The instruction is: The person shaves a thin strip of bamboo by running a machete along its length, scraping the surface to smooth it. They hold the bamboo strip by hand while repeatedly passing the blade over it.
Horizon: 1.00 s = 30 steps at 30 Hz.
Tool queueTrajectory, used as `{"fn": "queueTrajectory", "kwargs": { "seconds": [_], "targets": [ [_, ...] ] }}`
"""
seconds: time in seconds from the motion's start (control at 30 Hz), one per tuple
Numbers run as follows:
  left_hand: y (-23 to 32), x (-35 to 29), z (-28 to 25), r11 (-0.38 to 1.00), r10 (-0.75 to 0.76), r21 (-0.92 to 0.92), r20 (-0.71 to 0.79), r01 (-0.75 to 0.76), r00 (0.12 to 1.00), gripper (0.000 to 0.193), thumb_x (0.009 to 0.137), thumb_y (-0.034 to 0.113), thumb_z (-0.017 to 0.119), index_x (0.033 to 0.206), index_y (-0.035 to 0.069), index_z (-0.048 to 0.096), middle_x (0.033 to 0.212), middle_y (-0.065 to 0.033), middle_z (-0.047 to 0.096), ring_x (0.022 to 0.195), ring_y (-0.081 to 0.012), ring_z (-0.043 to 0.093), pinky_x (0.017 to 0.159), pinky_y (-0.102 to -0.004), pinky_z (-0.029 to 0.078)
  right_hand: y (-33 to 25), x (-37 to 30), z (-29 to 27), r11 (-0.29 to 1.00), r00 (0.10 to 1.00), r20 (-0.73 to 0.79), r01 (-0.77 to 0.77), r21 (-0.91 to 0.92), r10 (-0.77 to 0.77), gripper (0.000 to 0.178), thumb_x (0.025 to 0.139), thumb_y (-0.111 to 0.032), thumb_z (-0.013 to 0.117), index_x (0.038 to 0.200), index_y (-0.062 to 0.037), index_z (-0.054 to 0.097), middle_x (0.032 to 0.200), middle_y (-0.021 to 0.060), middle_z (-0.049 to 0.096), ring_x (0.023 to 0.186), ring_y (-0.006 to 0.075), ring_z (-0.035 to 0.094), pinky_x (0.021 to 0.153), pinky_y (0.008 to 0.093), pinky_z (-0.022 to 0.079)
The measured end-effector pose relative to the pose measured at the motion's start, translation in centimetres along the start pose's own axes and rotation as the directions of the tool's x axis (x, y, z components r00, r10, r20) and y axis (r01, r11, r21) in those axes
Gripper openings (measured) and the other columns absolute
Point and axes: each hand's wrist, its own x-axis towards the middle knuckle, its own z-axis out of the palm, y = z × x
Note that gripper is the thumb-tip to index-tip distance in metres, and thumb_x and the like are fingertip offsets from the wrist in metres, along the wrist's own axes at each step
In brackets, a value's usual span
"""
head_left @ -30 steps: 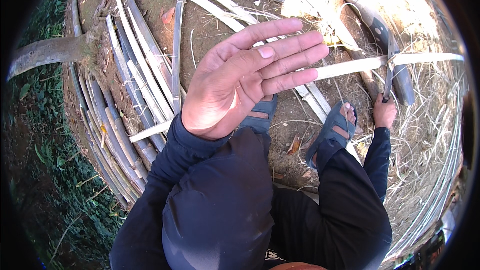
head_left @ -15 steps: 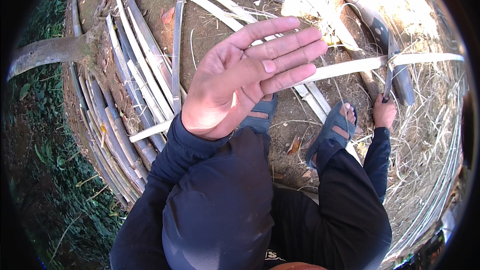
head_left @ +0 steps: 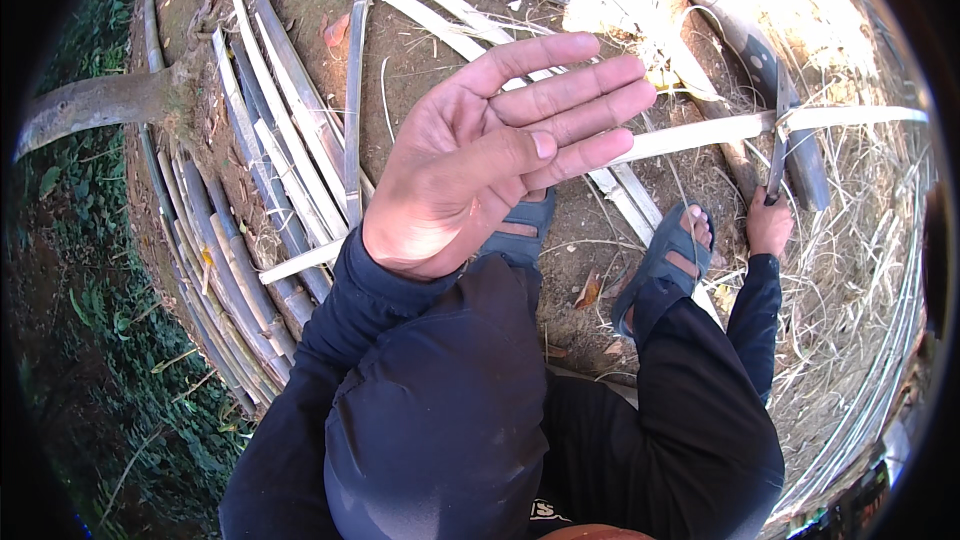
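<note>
My left hand (head_left: pixel 490 150) is raised at the middle, palm up, four fingers stretched toward the right and the thumb folded across the palm. It holds nothing. A long pale bamboo strip (head_left: pixel 700 135) passes behind this hand, one end showing at its left and the other reaching the right edge. Over at the right, my right hand (head_left: pixel 769 227) is closed round the handle of a knife (head_left: pixel 779 140). The long narrow blade points away from me and crosses the strip. Part of the strip is hidden by my left hand and wrist.
Split bamboo lengths (head_left: pixel 290 110) lie at the far left, beside a bundle of bamboo poles (head_left: pixel 230 260). A thick dark pole (head_left: pixel 750 40) lies near the knife. Thin shavings (head_left: pixel 840 270) cover the ground at right. My sandalled foot (head_left: pixel 672 255) stands between.
My left thumb has shifted slightly toward the little finger. The knife, my right hand and the strip stay in place.
</note>
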Motion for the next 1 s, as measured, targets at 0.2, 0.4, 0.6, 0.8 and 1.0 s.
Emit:
{"fn": "queueTrajectory", "kwargs": {
  "seconds": [0.2,0.4,0.6,0.8,1.0],
  "targets": [
    [0.1,0.0,-0.1,0.999,0.008,0.041,0.003,-0.008,1.000,0.057,0.097,0.006,0.050,0.147,-0.009,0.026,0.151,-0.0346,0.029,0.142,-0.0417,0.032,0.115,-0.0469,0.036,0.2,-0.1,0.0,1.000,1.000,-0.017,0.019,0.006,-0.019,0.050,0.087,-0.045,0.062,0.098,0.0040,0.066,0.091,0.0313,0.067,0.089,0.0476,0.066,0.080,0.0533,0.052],
    [-2.8,1.6,-1.4,0.855,0.171,0.514,-0.140,-0.076,0.975,0.031,0.096,0.009,0.054,0.124,-0.005,0.054,0.123,-0.0216,0.062,0.112,-0.0305,0.061,0.098,-0.0393,0.048,-0.1,-0.1,-0.4,1.000,1.000,-0.010,-0.009,0.011,0.009,0.049,0.086,-0.045,0.064,0.095,0.0033,0.066,0.086,0.0298,0.068,0.086,0.0461,0.068,0.078,0.0525,0.054],
    [-13.8,7.5,-7.9,-0.062,0.200,0.989,0.145,-0.135,0.969,0.021,0.093,0.023,0.061,0.092,0.002,0.060,0.085,-0.0168,0.058,0.088,-0.0334,0.057,0.080,-0.0427,0.048,-0.9,-0.1,-0.7,0.997,0.999,0.019,-0.045,0.065,0.044,0.047,0.084,-0.044,0.066,0.090,0.0021,0.065,0.085,0.0289,0.069,0.085,0.0449,0.069,0.080,0.0505,0.054],
    [-19.9,12.9,-6.8,-0.263,-0.025,0.946,0.189,-0.189,0.982,0.048,0.092,0.039,0.064,0.113,-0.003,0.059,0.099,-0.0210,0.061,0.098,-0.0368,0.059,0.087,-0.0451,0.048,-0.5,-0.4,-1.0,0.993,0.998,0.011,-0.070,0.093,0.069,0.044,0.083,-0.040,0.069,0.091,0.0029,0.065,0.084,0.0288,0.068,0.083,0.0448,0.068,0.077,0.0500,0.055],
    [-24.8,18.3,-9.5,0.133,-0.528,0.957,-0.153,0.259,0.835,0.051,0.097,0.039,0.059,0.122,-0.005,0.057,0.081,-0.0178,0.066,0.070,-0.0309,0.068,0.064,-0.0396,0.057,-0.7,-0.4,-1.8,0.986,0.999,0.015,-0.032,0.161,0.030,0.042,0.083,-0.037,0.068,0.088,0.0047,0.067,0.082,0.0299,0.067,0.081,0.0445,0.068,0.076,0.0498,0.055]
  ]
}}
